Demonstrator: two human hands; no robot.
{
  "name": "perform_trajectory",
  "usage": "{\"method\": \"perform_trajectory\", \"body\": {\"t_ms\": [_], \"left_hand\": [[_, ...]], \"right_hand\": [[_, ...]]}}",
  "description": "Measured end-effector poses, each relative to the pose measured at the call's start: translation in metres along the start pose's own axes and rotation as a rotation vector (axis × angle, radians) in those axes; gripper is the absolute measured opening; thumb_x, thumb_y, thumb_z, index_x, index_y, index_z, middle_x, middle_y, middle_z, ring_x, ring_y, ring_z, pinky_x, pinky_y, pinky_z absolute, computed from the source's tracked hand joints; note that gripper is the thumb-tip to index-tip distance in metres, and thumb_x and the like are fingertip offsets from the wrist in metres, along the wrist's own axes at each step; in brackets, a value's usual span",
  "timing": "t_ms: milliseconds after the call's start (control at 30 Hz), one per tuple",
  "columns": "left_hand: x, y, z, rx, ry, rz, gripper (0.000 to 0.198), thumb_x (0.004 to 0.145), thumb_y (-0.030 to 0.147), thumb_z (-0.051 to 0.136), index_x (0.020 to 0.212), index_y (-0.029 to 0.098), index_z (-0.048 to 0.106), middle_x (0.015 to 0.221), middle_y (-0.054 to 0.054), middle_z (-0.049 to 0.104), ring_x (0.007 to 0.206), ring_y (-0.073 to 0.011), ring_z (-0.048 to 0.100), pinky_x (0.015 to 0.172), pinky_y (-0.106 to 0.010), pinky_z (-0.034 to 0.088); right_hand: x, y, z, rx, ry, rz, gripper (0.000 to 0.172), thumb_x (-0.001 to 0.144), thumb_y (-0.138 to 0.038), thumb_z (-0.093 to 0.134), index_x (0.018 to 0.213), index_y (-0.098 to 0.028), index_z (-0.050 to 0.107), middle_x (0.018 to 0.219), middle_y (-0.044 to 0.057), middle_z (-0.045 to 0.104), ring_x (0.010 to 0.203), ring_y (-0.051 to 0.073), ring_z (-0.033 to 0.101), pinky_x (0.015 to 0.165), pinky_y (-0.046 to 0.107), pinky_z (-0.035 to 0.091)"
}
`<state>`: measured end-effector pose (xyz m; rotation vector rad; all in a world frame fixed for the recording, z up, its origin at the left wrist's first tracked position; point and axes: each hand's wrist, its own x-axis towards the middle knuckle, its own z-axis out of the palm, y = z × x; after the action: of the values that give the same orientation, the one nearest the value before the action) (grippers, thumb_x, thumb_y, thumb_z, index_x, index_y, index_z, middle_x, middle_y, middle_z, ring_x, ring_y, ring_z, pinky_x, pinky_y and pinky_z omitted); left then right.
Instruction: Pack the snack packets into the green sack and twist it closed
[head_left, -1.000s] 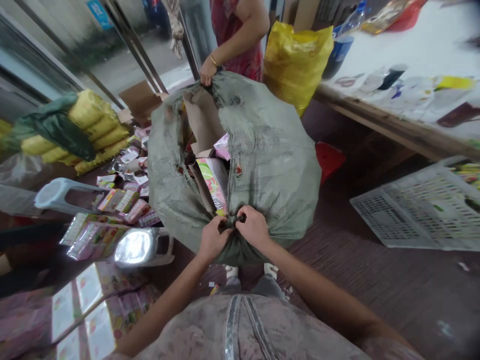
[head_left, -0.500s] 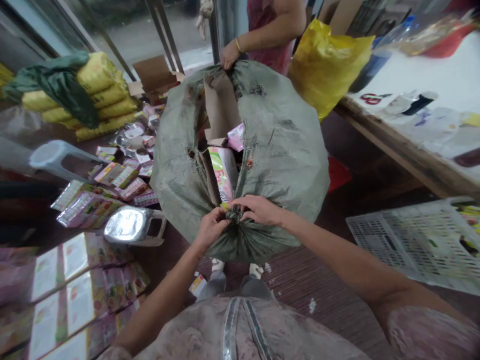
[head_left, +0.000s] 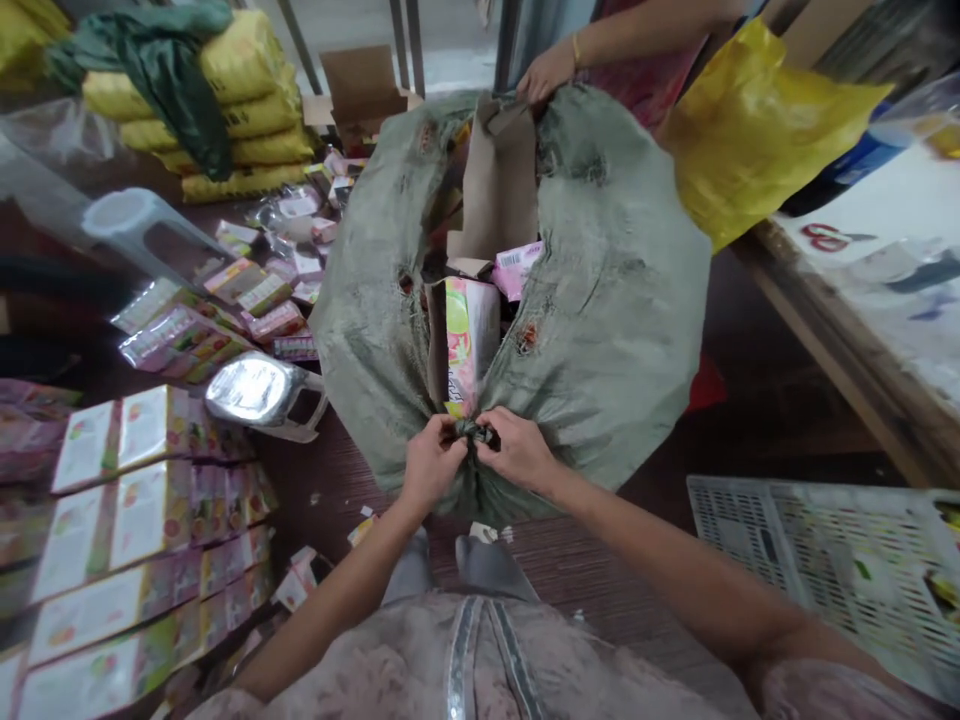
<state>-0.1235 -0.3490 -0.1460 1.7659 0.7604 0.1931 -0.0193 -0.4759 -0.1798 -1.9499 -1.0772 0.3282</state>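
A big grey-green woven sack (head_left: 600,300) stands in front of me, stuffed with cardboard and colourful boxes (head_left: 469,335) that show through its open slit. My left hand (head_left: 431,465) and my right hand (head_left: 517,450) pinch the gathered sack mouth together at the near end, each gripping bunched fabric around a small dark knot (head_left: 476,433). At the far end another person's hand (head_left: 544,75) holds the sack's edge by a brown cardboard flap (head_left: 499,180).
Flat printed cartons (head_left: 135,520) and loose small boxes (head_left: 247,290) lie on the floor at left, with an overturned plastic stool (head_left: 259,390). Yellow sacks (head_left: 225,110) are stacked behind. A yellow bag (head_left: 757,130), a table edge (head_left: 840,350) and a white crate (head_left: 832,560) are at right.
My view has shifted left and down. Both hands stay on the sack's near end, drawn closer around the knot; the other person's hand still holds the far edge.
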Motion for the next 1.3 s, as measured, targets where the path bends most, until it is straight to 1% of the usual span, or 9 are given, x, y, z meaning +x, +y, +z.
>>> {"method": "perform_trajectory", "body": {"t_ms": [133,233,400,500,633,767,867,1033,1300], "left_hand": [[-0.006,-0.004,-0.002,0.151,-0.038,0.037,0.040,0.062,0.023,0.068,0.100,0.019,0.056,0.089,-0.002,0.066,0.081,-0.0175,0.064,0.076,-0.028,0.049],[-0.005,-0.011,-0.003,0.098,0.004,0.067,0.033,0.064,0.023,0.067,0.095,0.019,0.058,0.085,-0.001,0.066,0.079,-0.0169,0.062,0.075,-0.028,0.047],[0.000,-0.008,-0.001,-0.131,0.002,0.007,0.026,0.060,0.023,0.065,0.085,0.017,0.062,0.080,-0.001,0.067,0.077,-0.0147,0.061,0.076,-0.026,0.046],[0.002,-0.002,0.001,-0.196,0.051,-0.020,0.026,0.054,0.020,0.066,0.079,0.018,0.060,0.075,0.001,0.065,0.073,-0.0133,0.059,0.073,-0.024,0.045],[0.005,-0.002,0.004,-0.232,0.114,-0.022,0.025,0.051,0.018,0.068,0.074,0.017,0.060,0.070,0.003,0.062,0.069,-0.0118,0.057,0.070,-0.023,0.043],[0.008,-0.008,0.006,-0.266,0.106,-0.024,0.023,0.049,0.018,0.066,0.071,0.016,0.059,0.068,0.004,0.060,0.067,-0.0103,0.053,0.068,-0.022,0.040],[0.012,-0.012,0.005,-0.289,0.095,-0.029,0.023,0.049,0.018,0.066,0.071,0.015,0.059,0.068,0.004,0.058,0.065,-0.0096,0.051,0.065,-0.021,0.038],[0.012,-0.012,0.007,-0.216,0.116,-0.001,0.020,0.050,0.016,0.060,0.070,0.017,0.057,0.066,0.005,0.056,0.065,-0.0101,0.050,0.065,-0.021,0.037],[-0.011,0.005,0.023,0.149,0.387,-0.126,0.019,0.061,0.009,0.056,0.077,0.019,0.056,0.065,0.005,0.057,0.063,-0.0124,0.053,0.064,-0.023,0.039]], "right_hand": [[0.005,-0.004,0.001,0.055,-0.047,0.145,0.022,0.075,-0.016,0.066,0.097,-0.016,0.069,0.093,0.006,0.069,0.083,0.017,0.062,0.078,0.028,0.047],[0.014,-0.002,-0.009,0.131,-0.160,0.211,0.023,0.076,-0.016,0.067,0.098,-0.015,0.072,0.091,0.005,0.071,0.080,0.016,0.062,0.076,0.027,0.047],[0.021,0.011,-0.026,0.225,-0.377,-0.033,0.031,0.078,-0.020,0.070,0.109,-0.014,0.072,0.093,0.006,0.068,0.086,0.018,0.063,0.078,0.028,0.047],[0.020,0.014,-0.024,0.232,-0.298,-0.108,0.035,0.075,-0.019,0.072,0.110,-0.014,0.072,0.106,0.010,0.066,0.099,0.020,0.062,0.089,0.032,0.048],[0.018,0.011,-0.015,0.245,-0.214,0.008,0.030,0.074,-0.013,0.067,0.103,-0.012,0.072,0.104,0.009,0.068,0.096,0.019,0.063,0.089,0.032,0.047],[0.024,0.012,-0.020,0.377,-0.365,0.167,0.033,0.074,-0.020,0.069,0.106,-0.011,0.071,0.095,0.005,0.071,0.084,0.016,0.061,0.079,0.028,0.046],[0.029,0.012,-0.026,0.436,-0.445,0.170,0.037,0.074,-0.024,0.069,0.108,-0.012,0.071,0.096,0.004,0.070,0.081,0.014,0.060,0.075,0.026,0.045],[0.025,0.002,-0.013,0.121,-0.205,0.098,0.024,0.071,-0.015,0.066,0.095,-0.013,0.072,0.089,0.005,0.067,0.082,0.016,0.060,0.080,0.028,0.046],[-0.005,-0.005,0.020,-0.154,0.128,-0.049,0.016,0.079,-0.016,0.053,0.092,-0.016,0.063,0.090,0.007,0.061,0.078,0.018,0.058,0.067,0.027,0.046]]}}
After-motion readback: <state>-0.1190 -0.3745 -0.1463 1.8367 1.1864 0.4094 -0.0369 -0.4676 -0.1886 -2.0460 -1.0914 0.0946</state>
